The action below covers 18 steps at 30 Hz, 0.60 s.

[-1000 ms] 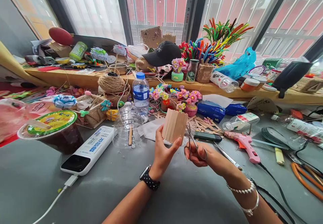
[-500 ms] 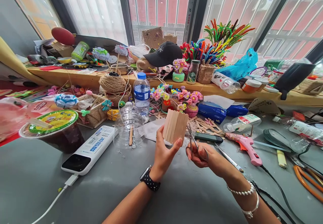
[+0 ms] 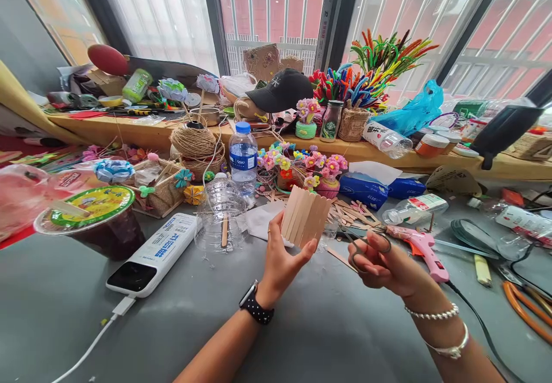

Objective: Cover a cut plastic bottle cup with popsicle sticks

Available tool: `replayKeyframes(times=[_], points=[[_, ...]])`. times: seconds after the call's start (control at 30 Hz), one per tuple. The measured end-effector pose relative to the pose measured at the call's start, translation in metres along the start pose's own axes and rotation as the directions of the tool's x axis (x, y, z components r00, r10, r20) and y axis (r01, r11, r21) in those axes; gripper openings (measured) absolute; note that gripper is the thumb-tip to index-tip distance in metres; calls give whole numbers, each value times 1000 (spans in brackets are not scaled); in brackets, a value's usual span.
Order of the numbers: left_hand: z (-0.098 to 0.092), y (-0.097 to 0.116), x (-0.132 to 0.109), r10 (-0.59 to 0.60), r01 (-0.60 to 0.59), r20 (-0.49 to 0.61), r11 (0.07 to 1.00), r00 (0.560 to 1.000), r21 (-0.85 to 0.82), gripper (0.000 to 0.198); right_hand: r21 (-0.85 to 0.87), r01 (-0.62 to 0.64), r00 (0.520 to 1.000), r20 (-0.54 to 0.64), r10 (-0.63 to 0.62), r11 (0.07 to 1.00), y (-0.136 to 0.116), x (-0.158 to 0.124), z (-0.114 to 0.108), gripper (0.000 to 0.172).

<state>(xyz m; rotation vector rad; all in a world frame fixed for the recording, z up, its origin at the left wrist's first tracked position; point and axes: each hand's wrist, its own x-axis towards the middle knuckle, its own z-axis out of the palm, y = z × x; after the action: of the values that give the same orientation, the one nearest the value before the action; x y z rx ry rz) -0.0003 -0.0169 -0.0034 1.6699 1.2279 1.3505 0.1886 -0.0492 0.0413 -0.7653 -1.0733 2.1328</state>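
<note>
Over a grey table [image 3: 172, 337], the left hand [image 3: 281, 265] is upright at centre, the right hand [image 3: 386, 263] angled inward at right; left fingers, partly hidden, clamp a wooden-stick panel [image 3: 305, 217], right ones curl round scissors [image 3: 354, 251], blades blurry.

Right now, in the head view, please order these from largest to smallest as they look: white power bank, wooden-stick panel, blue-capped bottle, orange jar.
1. White power bank
2. Wooden-stick panel and blue-capped bottle: too alike to rank
3. Orange jar

Tilted row of pale wooden sticks [image 3: 304, 217] in left hand [image 3: 281, 265], scissors [image 3: 355, 237] in right hand [image 3: 382, 265]
</note>
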Motion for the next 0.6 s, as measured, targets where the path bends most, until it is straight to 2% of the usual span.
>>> replayKeyframes(times=[0.13,0.3,0.6], points=[[-1,0,0,62,-64,73,998,995,20,67,34,-67,996,59,65,997,-6,-12,-12,50],[-3,-1,1,101,-102,140,995,985,1,67,37,-78,993,95,74,996,-7,-17,-20,50],[-4,-2,2,97,-87,183,994,978,-62,67,-73,-30,999,-48,26,997,-12,-19,-11,50]])
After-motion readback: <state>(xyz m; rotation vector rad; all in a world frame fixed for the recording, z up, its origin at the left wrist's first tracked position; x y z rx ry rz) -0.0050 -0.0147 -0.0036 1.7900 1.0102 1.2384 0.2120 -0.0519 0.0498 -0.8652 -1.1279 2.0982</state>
